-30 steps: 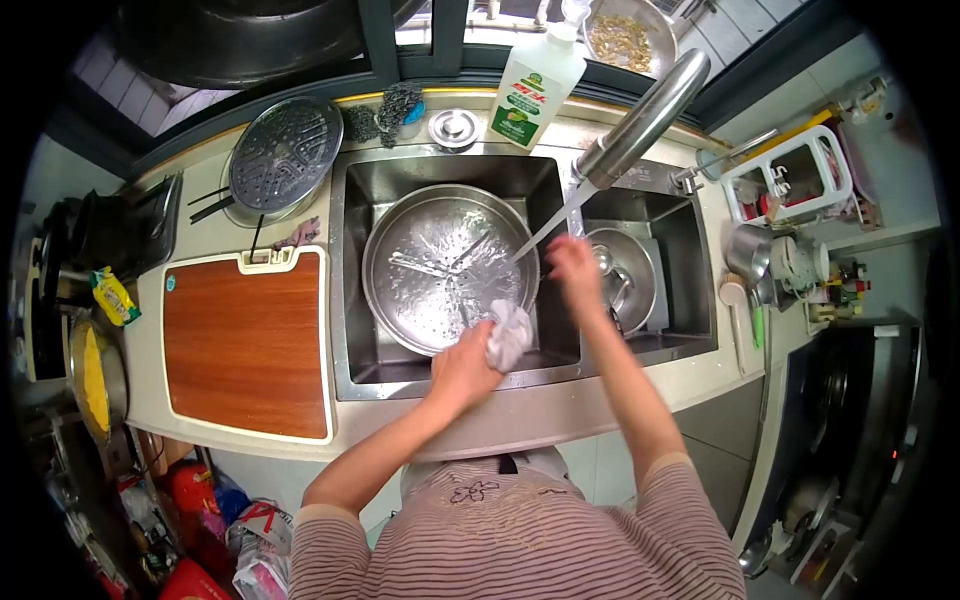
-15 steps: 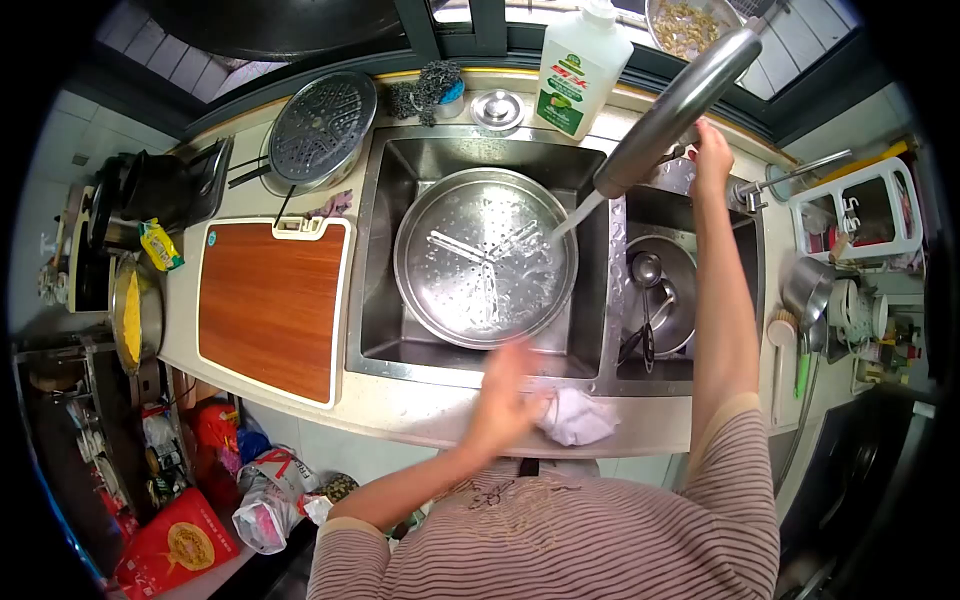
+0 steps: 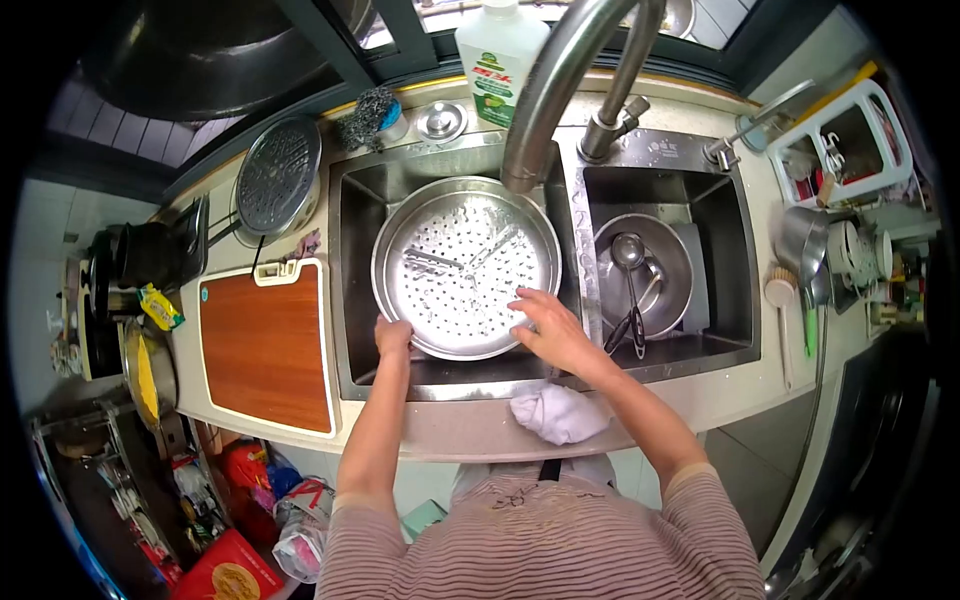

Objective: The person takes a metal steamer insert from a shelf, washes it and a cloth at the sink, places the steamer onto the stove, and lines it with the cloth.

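Note:
A round steel steamer tray (image 3: 470, 310) with many holes and a three-armed raised bar sits in the large left sink basin (image 3: 350, 240). My left hand (image 3: 393, 336) is closed on the tray's rim at the lower left, its fingertips partly hidden. At the lower right of the tray is my right hand (image 3: 553, 330), fingers spread over the rim; I cannot tell whether they touch it. The curved steel faucet (image 3: 540, 110) hangs over the basin's right side, and no water stream shows from it.
The right basin holds a steel bowl (image 3: 609, 255) with a ladle (image 3: 628, 250). A white cloth (image 3: 560, 413) lies on the front edge. Left stands a cutting board (image 3: 265, 350); behind are a white bottle (image 3: 497, 60) and a steel scourer (image 3: 367, 118).
My right hand has come from the faucet handle down to the tray. My left hand has moved to the tray's left rim. The water stream has stopped.

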Demonstrator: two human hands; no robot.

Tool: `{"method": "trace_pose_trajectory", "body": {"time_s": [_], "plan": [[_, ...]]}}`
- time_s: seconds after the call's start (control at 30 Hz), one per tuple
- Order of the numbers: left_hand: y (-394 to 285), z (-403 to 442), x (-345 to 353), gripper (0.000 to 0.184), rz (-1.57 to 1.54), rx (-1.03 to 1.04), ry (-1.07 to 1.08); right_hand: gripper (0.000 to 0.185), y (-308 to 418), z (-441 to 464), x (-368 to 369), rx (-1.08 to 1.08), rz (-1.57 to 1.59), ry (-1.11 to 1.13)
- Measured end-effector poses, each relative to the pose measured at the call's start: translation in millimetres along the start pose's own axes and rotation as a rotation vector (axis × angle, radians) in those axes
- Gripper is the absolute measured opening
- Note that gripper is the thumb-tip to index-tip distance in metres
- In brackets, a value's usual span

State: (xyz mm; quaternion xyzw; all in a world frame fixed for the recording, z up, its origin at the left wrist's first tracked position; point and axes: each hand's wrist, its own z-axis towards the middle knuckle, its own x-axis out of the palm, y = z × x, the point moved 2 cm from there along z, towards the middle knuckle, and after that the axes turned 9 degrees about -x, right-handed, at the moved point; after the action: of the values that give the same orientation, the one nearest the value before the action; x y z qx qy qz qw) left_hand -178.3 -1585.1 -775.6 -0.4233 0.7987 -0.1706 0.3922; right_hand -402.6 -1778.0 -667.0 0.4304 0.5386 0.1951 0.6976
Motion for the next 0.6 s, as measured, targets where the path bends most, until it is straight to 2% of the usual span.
{"method": "trace_pose_trajectory", "body": {"time_s": [0.03, 0.07, 0.1, 0.13, 0.17, 0.2, 0.23, 0.27, 0.33, 0.37, 0.4, 0.47, 0.5, 0.6], "plan": [[-5, 1, -8, 0.034, -0.024, 0.088, 0.002, 0.032, 1, -1, 0, 0.007, 0.01, -0.036], [-11, 7, -17, 0.037, -0.061, 0.277, -0.002, 0.034, 2, 3, -10, 0.037, 0.032, -0.078], [-53, -35, -32, 0.041, 0.081, 0.36, -0.02, 0.035, -5, 8, -19, 0.052, 0.046, -0.152], [-75, -54, -40, 0.049, 0.092, 0.401, 0.007, 0.037, -13, 15, -32, 0.063, 0.054, -0.227], [-91, -61, -47, 0.054, 0.257, 0.602, -0.137, 0.04, -19, 24, -52, 0.067, 0.035, -0.388], [-113, -91, -52, 0.058, 0.156, 0.706, -0.111, 0.043, -26, 35, -75, 0.067, 0.015, -0.544], [-138, -122, -58, 0.059, 0.411, 0.625, -0.239, 0.045, -31, 50, -104, 0.141, 0.041, -0.63], [-149, -136, -59, 0.059, 0.403, 0.77, -0.296, 0.046, -38, 67, -132, 0.216, 0.073, -0.713], [-161, -157, -60, 0.06, 0.39, 1.049, -0.421, 0.048, -74, 104, -168, 0.056, -0.031, -0.948], [-165, -165, -62, 0.059, 0.389, 1.117, -0.474, 0.045, -108, 129, -182, 0.012, 0.023, -0.984], [-167, -166, -64, 0.059, 0.364, 1.119, -0.471, 0.042, -137, 148, -193, -0.032, 0.08, -1.021], [-168, -165, -69, 0.058, 0.32, 1.128, -0.464, 0.041, -145, 160, -216, 0.188, -0.053, -0.611], [-168, -161, -73, 0.055, 0.261, 1.067, -0.414, 0.042, -132, 158, -217, 0.189, -0.169, -0.672], [-139, -96, -76, 0.052, 0.041, 0.865, -0.291, 0.042, -185, 171, -217, 0.395, 0.089, -0.821]]}}
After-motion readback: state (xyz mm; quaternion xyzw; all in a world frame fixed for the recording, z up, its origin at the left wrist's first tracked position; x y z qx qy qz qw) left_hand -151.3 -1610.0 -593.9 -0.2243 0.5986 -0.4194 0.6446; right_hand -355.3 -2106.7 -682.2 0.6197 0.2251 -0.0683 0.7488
